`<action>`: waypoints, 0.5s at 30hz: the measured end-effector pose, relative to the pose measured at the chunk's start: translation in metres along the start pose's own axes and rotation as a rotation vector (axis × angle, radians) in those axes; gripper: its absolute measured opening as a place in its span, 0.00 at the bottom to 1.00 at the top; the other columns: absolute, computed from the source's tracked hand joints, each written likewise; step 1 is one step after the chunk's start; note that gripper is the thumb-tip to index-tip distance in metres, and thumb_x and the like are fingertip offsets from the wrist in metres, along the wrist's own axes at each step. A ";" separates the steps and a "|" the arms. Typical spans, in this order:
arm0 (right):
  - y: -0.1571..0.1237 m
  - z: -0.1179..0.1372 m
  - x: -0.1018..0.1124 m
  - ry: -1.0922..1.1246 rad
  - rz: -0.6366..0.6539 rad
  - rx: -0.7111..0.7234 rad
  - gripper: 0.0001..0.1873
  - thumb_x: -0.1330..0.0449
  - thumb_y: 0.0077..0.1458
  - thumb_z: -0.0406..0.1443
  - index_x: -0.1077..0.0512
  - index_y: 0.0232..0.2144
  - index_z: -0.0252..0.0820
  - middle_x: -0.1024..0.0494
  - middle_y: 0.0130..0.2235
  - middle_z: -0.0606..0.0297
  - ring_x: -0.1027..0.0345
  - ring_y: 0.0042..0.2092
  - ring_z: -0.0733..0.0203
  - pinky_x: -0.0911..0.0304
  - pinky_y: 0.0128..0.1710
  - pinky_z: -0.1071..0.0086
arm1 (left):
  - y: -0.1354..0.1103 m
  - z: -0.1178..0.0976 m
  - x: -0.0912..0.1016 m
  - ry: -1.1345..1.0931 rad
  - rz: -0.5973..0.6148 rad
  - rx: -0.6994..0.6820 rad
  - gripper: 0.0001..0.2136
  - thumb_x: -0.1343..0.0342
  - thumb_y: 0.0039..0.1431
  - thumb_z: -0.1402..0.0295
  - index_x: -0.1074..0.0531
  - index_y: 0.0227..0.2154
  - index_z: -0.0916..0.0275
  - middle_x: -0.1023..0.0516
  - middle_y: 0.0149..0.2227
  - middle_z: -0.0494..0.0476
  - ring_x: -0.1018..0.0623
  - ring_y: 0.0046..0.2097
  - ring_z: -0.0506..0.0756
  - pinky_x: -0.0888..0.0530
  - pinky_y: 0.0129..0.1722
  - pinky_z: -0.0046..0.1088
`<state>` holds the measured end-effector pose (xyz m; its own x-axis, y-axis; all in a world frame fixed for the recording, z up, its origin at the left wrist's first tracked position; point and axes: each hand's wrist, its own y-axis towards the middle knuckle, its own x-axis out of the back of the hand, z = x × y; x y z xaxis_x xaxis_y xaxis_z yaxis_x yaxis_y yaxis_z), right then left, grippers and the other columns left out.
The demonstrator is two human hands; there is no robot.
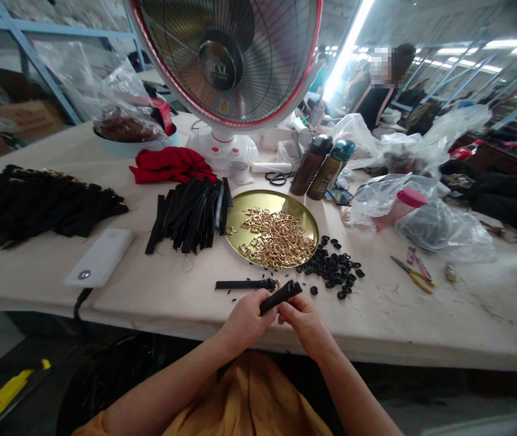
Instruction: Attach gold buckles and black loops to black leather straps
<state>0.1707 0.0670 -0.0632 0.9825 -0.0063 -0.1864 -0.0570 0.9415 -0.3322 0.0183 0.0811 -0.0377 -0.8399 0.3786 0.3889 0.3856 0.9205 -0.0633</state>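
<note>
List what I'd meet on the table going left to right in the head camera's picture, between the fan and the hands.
Heap of black straps → white flat box → stack of black straps → gold tray of buckles → black rings → pliers.

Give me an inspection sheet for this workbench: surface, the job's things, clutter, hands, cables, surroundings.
Surface: pale tabletop, scuffed, small black scraps near the hands.
Job's things: short black strap held in both hands; second black strap lying just beyond; round gold metal tray holding gold buckles; heap of small black rings beside the tray; stack of black straps left of it.
Clutter: red cloth, two drink bottles, black scissors, yellow-handled pliers, clear plastic bags.
Hands: left hand and right hand both closed on the strap.
Cables: black cable hangs over the table edge below a white flat box.
Surroundings: large red-rimmed fan; a person beyond.
</note>
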 end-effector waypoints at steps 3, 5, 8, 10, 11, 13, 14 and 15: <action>0.001 -0.004 0.003 0.113 -0.056 -0.004 0.10 0.35 0.40 0.41 0.29 0.23 0.41 0.31 0.22 0.71 0.41 0.23 0.69 0.43 0.27 0.72 | -0.003 0.000 0.002 -0.064 0.087 0.057 0.09 0.53 0.54 0.64 0.33 0.27 0.63 0.30 0.23 0.50 0.32 0.25 0.50 0.38 0.25 0.22; 0.002 -0.007 0.001 0.182 -0.121 -0.002 0.10 0.35 0.39 0.41 0.29 0.23 0.42 0.31 0.22 0.71 0.41 0.24 0.69 0.43 0.27 0.72 | -0.004 0.000 0.006 -0.095 0.195 0.097 0.09 0.53 0.53 0.63 0.33 0.28 0.63 0.30 0.21 0.49 0.32 0.23 0.49 0.38 0.23 0.22; 0.003 -0.010 -0.006 0.217 -0.102 -0.020 0.11 0.35 0.39 0.41 0.29 0.24 0.41 0.31 0.24 0.70 0.41 0.24 0.68 0.43 0.26 0.72 | -0.002 -0.002 0.013 -0.062 0.181 0.074 0.08 0.53 0.53 0.64 0.33 0.26 0.63 0.30 0.21 0.49 0.31 0.24 0.49 0.38 0.24 0.22; 0.004 -0.011 -0.011 0.205 -0.074 -0.023 0.11 0.35 0.40 0.41 0.29 0.25 0.41 0.31 0.23 0.70 0.43 0.23 0.69 0.44 0.24 0.72 | 0.001 -0.003 0.016 -0.049 0.162 0.058 0.08 0.53 0.53 0.65 0.33 0.26 0.63 0.30 0.22 0.50 0.31 0.25 0.50 0.37 0.25 0.22; 0.004 -0.011 -0.013 0.200 -0.085 -0.017 0.11 0.35 0.40 0.41 0.29 0.26 0.41 0.32 0.23 0.70 0.44 0.23 0.69 0.45 0.24 0.73 | 0.003 -0.003 0.016 -0.065 0.181 0.065 0.08 0.53 0.53 0.65 0.33 0.26 0.64 0.30 0.22 0.50 0.31 0.25 0.50 0.36 0.25 0.22; 0.006 -0.010 -0.017 0.200 -0.141 -0.001 0.11 0.35 0.40 0.41 0.29 0.26 0.41 0.32 0.23 0.71 0.45 0.22 0.71 0.47 0.23 0.74 | 0.005 -0.003 0.017 -0.122 0.233 0.090 0.07 0.53 0.53 0.66 0.32 0.30 0.64 0.29 0.23 0.50 0.30 0.25 0.49 0.35 0.26 0.22; 0.006 -0.009 -0.019 0.203 -0.151 0.005 0.11 0.36 0.41 0.41 0.30 0.26 0.41 0.32 0.23 0.71 0.46 0.22 0.71 0.47 0.23 0.74 | 0.005 -0.003 0.016 -0.158 0.238 0.097 0.08 0.52 0.53 0.67 0.33 0.34 0.64 0.29 0.23 0.50 0.30 0.25 0.49 0.34 0.26 0.22; 0.007 -0.008 -0.021 0.207 -0.137 0.010 0.11 0.36 0.42 0.41 0.30 0.27 0.41 0.33 0.22 0.71 0.45 0.22 0.71 0.47 0.23 0.74 | 0.006 -0.002 0.016 -0.195 0.223 0.098 0.10 0.52 0.53 0.67 0.34 0.38 0.63 0.29 0.24 0.50 0.30 0.25 0.49 0.34 0.25 0.22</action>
<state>0.1481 0.0708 -0.0693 0.9235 -0.2025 -0.3258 0.0773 0.9302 -0.3589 0.0077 0.0926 -0.0298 -0.7996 0.5753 0.1725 0.5383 0.8138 -0.2190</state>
